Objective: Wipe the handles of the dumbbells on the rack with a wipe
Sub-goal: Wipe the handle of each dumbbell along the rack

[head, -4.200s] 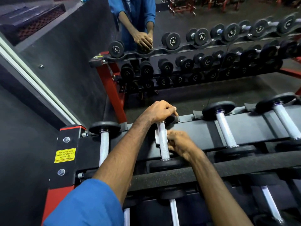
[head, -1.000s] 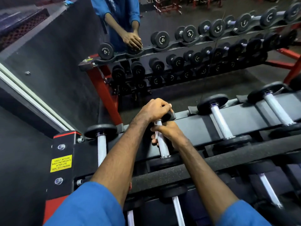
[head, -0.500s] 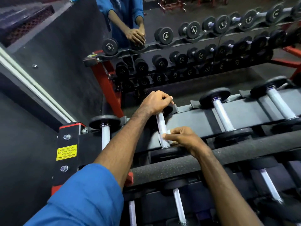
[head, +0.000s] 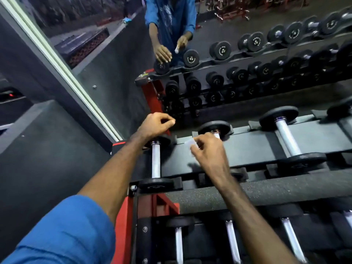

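The top tier of the black rack [head: 249, 147] holds dumbbells with pale handles. My left hand [head: 155, 125] is above the far head of the leftmost dumbbell [head: 155, 161], fingers loosely curled with nothing in them. My right hand [head: 208, 155] is raised just right of that handle and pinches a small white wipe [head: 190, 143] in its fingertips. The wipe touches no handle. The second dumbbell [head: 214, 128] is mostly hidden behind my right hand. A third dumbbell [head: 287, 141] lies further right.
A wall mirror [head: 276, 60] behind the rack reflects the dumbbells and my own arms. A padded grey bar [head: 285, 189] runs across the rack front. Lower-tier dumbbells [head: 179, 241] sit below it. A grey wall panel stands at the left.
Both hands have left the second dumbbell and moved left. My left hand let go of its far head; my right hand lifted the wipe off its handle.
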The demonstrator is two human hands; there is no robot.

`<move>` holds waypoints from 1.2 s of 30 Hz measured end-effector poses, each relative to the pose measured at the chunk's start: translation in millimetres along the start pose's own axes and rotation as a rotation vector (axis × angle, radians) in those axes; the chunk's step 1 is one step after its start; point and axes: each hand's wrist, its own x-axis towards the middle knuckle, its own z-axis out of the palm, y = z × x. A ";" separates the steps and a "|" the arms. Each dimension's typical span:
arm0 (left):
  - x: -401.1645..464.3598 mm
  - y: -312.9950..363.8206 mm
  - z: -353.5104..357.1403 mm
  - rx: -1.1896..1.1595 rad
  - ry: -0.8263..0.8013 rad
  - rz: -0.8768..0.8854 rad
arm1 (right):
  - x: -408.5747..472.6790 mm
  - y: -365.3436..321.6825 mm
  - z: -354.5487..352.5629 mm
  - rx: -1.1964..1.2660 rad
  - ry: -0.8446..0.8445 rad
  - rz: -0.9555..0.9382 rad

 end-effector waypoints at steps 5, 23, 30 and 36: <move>-18.6 -44.8 -3.1 0.023 -0.142 -0.084 | -5.2 -27.0 64.5 -0.067 -0.115 0.103; 12.6 -84.2 22.3 -0.297 -0.367 0.132 | -23.0 -52.8 143.4 0.133 -0.091 0.401; 10.4 -86.8 22.1 -0.309 -0.344 0.112 | -33.8 -59.4 154.5 0.096 -0.029 0.492; 5.4 -80.5 14.9 -0.283 -0.333 0.092 | -4.9 -69.9 165.4 0.013 0.092 0.452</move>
